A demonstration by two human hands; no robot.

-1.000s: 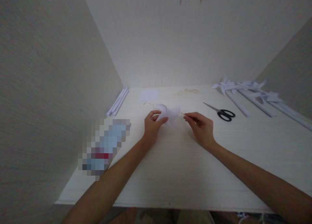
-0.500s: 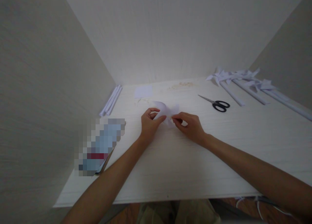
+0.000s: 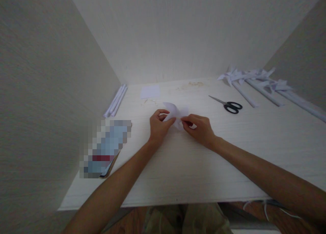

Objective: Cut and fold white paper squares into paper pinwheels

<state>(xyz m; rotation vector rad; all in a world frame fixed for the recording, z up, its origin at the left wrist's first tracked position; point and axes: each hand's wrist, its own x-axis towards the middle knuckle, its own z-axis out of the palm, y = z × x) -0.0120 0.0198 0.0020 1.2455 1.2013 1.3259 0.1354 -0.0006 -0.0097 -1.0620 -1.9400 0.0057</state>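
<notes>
- White paper, curved like a pinwheel head (image 3: 173, 112), is in the person's hands in the head view, above the middle of the desk (image 3: 163, 183).
- The left hand (image 3: 160, 126) has thumb and fingers clamped on its left side, probably so the curled paper cannot spring open.
- The right hand (image 3: 199, 128) has thumb and forefinger pinched on a thin pale piece (image 3: 180, 119) at the centre, too small to name; a fingertip grip suits fine placing.
- Scissors (image 3: 229, 106) lie right of centre, seemingly kept within reach but out of the way.
- Paper pinwheels on sticks (image 3: 251, 79) rest toward the rear right corner, perhaps parked there to spare their blades.
- Rolled paper tubes (image 3: 115, 101) lie together by the left edge, near a square sheet (image 3: 150, 91) at the rear edge, apparently sorted by kind.
</notes>
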